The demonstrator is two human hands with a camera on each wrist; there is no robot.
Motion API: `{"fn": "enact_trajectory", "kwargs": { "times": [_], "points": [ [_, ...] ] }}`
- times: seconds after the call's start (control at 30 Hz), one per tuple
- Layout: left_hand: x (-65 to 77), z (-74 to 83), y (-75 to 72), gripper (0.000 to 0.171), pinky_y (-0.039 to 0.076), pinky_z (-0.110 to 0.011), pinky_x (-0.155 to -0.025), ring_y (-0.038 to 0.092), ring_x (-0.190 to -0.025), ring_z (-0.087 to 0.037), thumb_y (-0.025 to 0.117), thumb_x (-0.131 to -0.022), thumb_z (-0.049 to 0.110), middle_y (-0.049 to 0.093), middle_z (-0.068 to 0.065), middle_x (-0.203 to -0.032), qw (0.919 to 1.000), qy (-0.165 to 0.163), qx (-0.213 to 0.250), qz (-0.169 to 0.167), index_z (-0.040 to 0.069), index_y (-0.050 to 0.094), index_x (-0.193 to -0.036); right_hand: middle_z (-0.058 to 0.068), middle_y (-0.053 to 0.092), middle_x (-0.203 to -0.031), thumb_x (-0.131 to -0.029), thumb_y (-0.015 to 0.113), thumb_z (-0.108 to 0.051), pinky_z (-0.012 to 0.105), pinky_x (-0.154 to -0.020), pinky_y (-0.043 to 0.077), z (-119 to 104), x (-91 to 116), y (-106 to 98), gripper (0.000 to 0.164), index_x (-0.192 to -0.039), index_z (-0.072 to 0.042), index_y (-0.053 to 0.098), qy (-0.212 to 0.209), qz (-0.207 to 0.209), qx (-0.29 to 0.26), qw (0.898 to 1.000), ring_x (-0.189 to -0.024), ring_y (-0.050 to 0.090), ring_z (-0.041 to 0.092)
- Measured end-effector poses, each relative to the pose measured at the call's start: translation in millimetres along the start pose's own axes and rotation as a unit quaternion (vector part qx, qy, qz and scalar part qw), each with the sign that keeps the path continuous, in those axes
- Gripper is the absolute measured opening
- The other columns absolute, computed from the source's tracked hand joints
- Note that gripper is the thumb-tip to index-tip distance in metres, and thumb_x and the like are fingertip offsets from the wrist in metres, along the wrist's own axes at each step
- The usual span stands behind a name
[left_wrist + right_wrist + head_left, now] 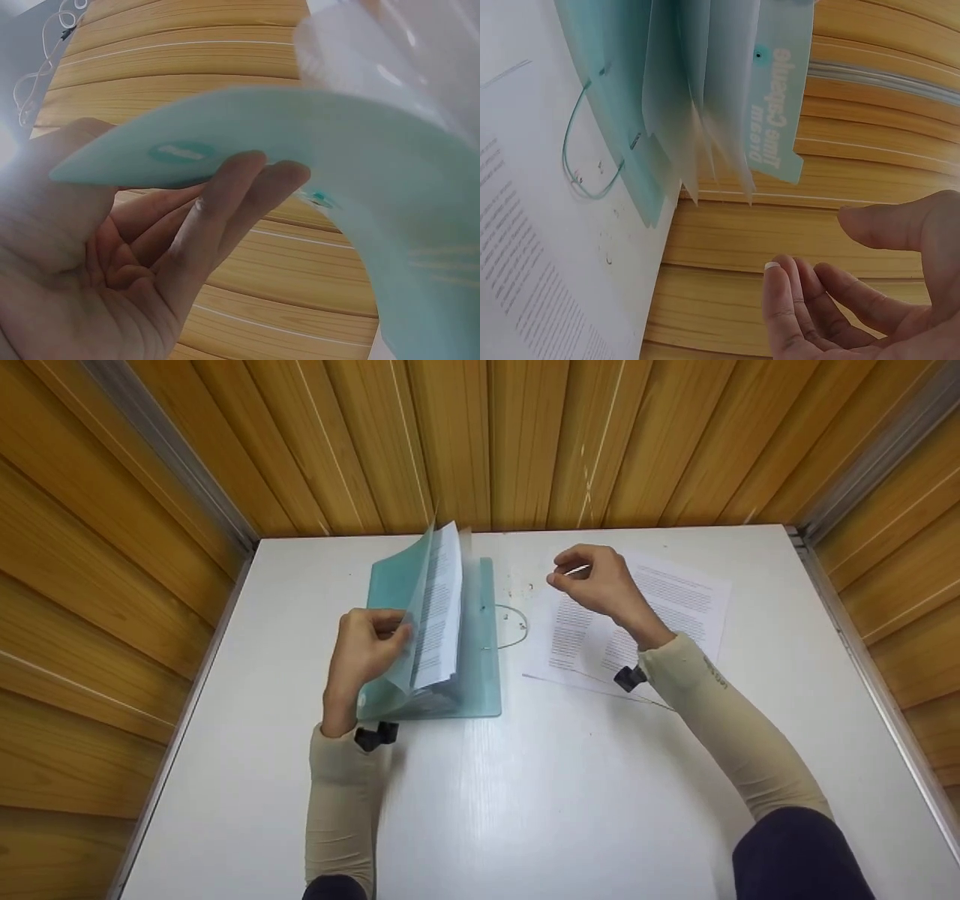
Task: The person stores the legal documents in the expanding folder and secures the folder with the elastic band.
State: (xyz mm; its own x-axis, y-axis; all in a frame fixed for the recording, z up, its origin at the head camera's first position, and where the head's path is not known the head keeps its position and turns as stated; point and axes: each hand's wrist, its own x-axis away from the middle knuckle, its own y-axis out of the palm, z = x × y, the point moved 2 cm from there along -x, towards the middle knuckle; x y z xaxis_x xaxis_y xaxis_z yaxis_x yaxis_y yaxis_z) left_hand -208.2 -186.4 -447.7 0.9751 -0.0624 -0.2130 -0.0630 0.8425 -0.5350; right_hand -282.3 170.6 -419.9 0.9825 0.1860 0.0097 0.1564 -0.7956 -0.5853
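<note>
A teal translucent folder [487,675] lies on the white table, partly open, with its clear sleeves and a printed sheet [444,607] standing up. My left hand [361,649] pinches the front cover and leaves from the left side. Up close in the left wrist view, the cover [255,124] bends in an arc between thumb and fingers. My right hand [600,581] hovers above loose printed papers [675,592], fingers loosely curled around nothing. In the right wrist view, several sleeves [720,97] fan out beside the raised cover [780,127], which bears white lettering.
A thin elastic cord [525,622] loops out from the folder's right edge, with small specks lying near it. Wood-patterned walls [517,442] stand at the back and both sides of the table [480,810].
</note>
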Motion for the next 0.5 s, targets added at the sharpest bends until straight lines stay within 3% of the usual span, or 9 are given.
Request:
{"fn": "enact_trajectory", "kwargs": {
  "times": [0.3,0.5],
  "points": [
    [0.4,-0.8,-1.1,0.025,0.066,-0.045,-0.080,0.081,-0.093,-0.034,0.071,-0.096,0.005,0.080,-0.023,-0.108,0.9999,-0.009,0.004,-0.003,-0.007,0.079,-0.116,0.016,0.071,-0.131,-0.101,0.074,-0.028,0.046,-0.097,0.058,18,6,-27,0.040,-0.134,-0.006,0.070,0.031,0.015,0.014,0.999,-0.119,0.069,0.034],
    [0.1,-1.2,-1.1,0.025,0.066,-0.046,-0.080,0.081,-0.093,-0.035,0.071,-0.095,0.004,0.080,-0.024,-0.108,1.0000,-0.002,0.001,-0.002,-0.008,0.079,-0.116,0.016,0.068,-0.133,-0.100,0.074,-0.035,0.035,-0.089,0.057,28,14,-46,0.046,-0.135,-0.006,0.069,0.043,0.024,0.013,0.999,-0.122,0.067,0.033]
  ]
}}
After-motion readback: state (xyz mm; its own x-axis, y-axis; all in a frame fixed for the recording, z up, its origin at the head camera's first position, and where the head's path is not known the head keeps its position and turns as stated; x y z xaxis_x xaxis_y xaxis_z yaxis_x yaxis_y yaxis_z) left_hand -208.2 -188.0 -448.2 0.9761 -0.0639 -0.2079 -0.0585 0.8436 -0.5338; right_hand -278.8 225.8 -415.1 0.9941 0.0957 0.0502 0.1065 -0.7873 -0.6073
